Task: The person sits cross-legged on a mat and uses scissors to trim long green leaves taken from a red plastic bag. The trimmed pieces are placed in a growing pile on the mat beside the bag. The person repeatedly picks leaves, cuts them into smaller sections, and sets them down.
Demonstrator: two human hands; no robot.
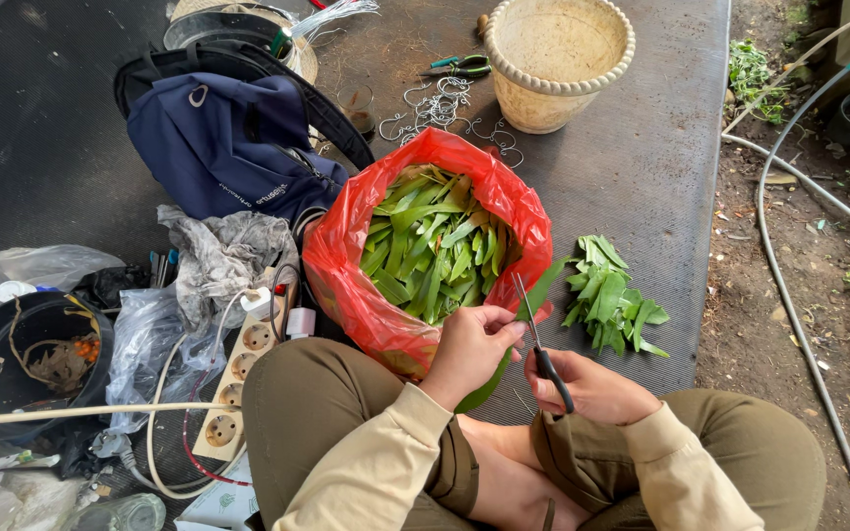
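Left hand (469, 346): pinches long green leaf (533, 300), held clear of the lap for the blades | Right hand (587, 385): grips scissors (541, 339), blades at the leaf | Red bag (346, 270) of leaves just ahead, within reach | Cut pieces (610, 295) piled right on mat (641, 118)

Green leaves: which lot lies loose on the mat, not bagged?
The small pile of cut green leaves right of the red plastic bag; the others fill the bag.
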